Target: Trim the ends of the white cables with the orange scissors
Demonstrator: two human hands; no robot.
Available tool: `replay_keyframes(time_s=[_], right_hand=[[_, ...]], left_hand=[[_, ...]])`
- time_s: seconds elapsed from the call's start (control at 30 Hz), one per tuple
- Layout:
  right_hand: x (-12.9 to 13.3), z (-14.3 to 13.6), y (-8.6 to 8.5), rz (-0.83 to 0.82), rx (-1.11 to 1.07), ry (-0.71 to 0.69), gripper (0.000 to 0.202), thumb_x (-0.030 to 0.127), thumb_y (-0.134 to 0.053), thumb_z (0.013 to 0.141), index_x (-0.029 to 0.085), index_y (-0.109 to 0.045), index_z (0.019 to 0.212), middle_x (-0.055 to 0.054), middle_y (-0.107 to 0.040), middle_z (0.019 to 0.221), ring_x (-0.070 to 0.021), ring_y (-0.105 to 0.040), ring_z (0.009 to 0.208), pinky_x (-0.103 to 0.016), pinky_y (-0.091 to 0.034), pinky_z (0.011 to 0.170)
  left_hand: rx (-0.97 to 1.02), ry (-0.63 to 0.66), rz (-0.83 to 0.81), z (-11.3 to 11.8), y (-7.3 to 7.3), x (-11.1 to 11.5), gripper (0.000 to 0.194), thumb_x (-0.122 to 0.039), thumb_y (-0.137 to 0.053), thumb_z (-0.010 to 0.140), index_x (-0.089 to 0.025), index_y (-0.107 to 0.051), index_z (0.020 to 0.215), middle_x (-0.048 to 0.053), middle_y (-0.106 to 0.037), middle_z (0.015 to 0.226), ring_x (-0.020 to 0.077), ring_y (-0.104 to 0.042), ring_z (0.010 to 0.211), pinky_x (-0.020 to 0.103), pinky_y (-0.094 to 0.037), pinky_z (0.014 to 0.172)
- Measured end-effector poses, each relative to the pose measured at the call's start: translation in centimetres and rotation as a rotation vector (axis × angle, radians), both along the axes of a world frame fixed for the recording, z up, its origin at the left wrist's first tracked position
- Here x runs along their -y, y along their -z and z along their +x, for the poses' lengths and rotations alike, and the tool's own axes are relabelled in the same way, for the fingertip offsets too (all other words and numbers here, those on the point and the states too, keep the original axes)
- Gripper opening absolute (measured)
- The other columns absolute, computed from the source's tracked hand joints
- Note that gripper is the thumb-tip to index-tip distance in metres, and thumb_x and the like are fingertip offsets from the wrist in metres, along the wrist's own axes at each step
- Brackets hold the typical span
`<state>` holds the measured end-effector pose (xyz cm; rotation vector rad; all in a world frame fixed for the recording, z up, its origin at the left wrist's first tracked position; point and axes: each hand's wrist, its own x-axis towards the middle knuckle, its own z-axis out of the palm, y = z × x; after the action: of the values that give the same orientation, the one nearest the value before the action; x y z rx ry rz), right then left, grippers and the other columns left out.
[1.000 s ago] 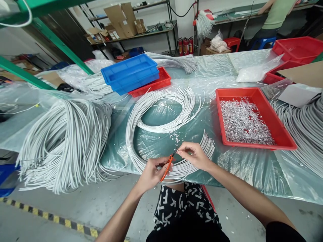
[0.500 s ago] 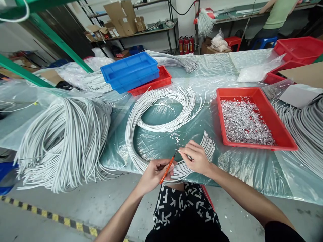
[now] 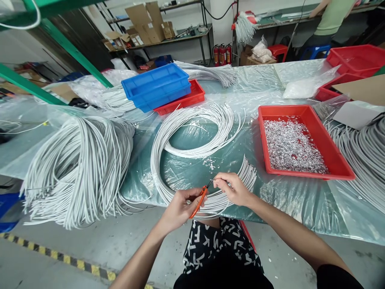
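Observation:
My left hand [image 3: 183, 206] is closed round the orange handles of a small hand tool [image 3: 199, 204]; its dark tip points up and right. Pinched together at that tip are the fingers of my right hand [image 3: 231, 188]; what they hold is too small to make out. Under and behind both hands lies a loose coil of white cables [image 3: 159, 160], its cut ends fanned out to the right of my right hand. Small silvery pieces [image 3: 209, 163] are scattered on the green table just beyond my fingertips.
A red tray [image 3: 339, 164] of small metal pieces stands right. At left, a big cable bundle [image 3: 81, 168] hangs over the table edge [image 3: 267, 220]. Blue trays [image 3: 156, 86] sit on a red one behind the coil. More grey cables [image 3: 361, 156] lie far right. A person [image 3: 332, 20] is at the back.
The orange tool's handles have spread wider apart. Its tip and my right fingertips have come together, and the right-hand fingers are more bunched. The view has shifted slightly.

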<state>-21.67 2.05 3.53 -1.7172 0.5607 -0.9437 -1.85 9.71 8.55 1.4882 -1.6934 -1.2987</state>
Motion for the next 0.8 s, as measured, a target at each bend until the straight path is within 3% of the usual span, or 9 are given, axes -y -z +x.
replay_keyframes(time_s=[0.17, 0.4, 0.53, 0.67, 0.8], right_hand=[[0.4, 0.3, 0.5, 0.535, 0.254, -0.392, 0.041, 0.045, -0.054, 0.096, 0.018, -0.047, 0.065, 0.007, -0.036, 0.054, -0.0085, -0.035, 0.047, -0.024, -0.04, 0.049], [0.4, 0.4, 0.9, 0.864, 0.385, -0.628, 0.044, 0.038, -0.063, 0.092, 0.019, -0.039, 0.061, 0.009, -0.028, 0.05, -0.0073, -0.029, 0.044, -0.023, -0.035, 0.045], [0.4, 0.4, 1.0, 0.793, 0.369, -0.522, 0.039, 0.04, -0.064, 0.091, 0.017, -0.048, 0.064, 0.007, -0.039, 0.053, -0.0076, -0.036, 0.044, -0.023, -0.036, 0.044], [0.5, 0.5, 1.0, 0.523, 0.28, -0.27, 0.029, 0.039, -0.069, 0.087, 0.014, -0.062, 0.074, 0.004, -0.053, 0.057, -0.0079, -0.043, 0.045, -0.022, -0.034, 0.044], [0.1, 0.5, 0.4, 0.264, 0.201, -0.057, 0.027, 0.034, -0.068, 0.087, 0.016, -0.057, 0.069, 0.003, -0.053, 0.062, -0.0088, -0.045, 0.053, -0.022, -0.036, 0.049]], left_hand=[[0.09, 0.054, -0.111, 0.3, -0.2, 0.0, 0.031, -0.034, -0.049, 0.096, -0.012, -0.063, 0.08, 0.002, -0.058, 0.069, 0.0118, -0.048, 0.063, 0.022, -0.037, 0.059], [0.103, 0.074, -0.139, 0.4, -0.4, 0.2, 0.027, -0.031, -0.053, 0.094, -0.013, -0.063, 0.078, 0.002, -0.059, 0.071, 0.0124, -0.047, 0.065, 0.021, -0.037, 0.061], [0.085, 0.078, -0.13, 0.5, -0.7, 0.3, 0.027, -0.03, -0.053, 0.094, -0.013, -0.063, 0.075, 0.001, -0.057, 0.067, 0.0118, -0.045, 0.061, 0.021, -0.035, 0.057], [0.094, 0.073, -0.082, 0.8, -0.6, 0.2, 0.03, -0.033, -0.05, 0.096, -0.013, -0.063, 0.077, 0.002, -0.059, 0.067, 0.0117, -0.048, 0.06, 0.021, -0.036, 0.055], [0.039, 0.05, 0.008, 0.9, 0.0, 0.0, 0.032, -0.037, -0.05, 0.095, -0.013, -0.063, 0.078, 0.004, -0.062, 0.07, 0.0127, -0.053, 0.061, 0.022, -0.041, 0.056]])
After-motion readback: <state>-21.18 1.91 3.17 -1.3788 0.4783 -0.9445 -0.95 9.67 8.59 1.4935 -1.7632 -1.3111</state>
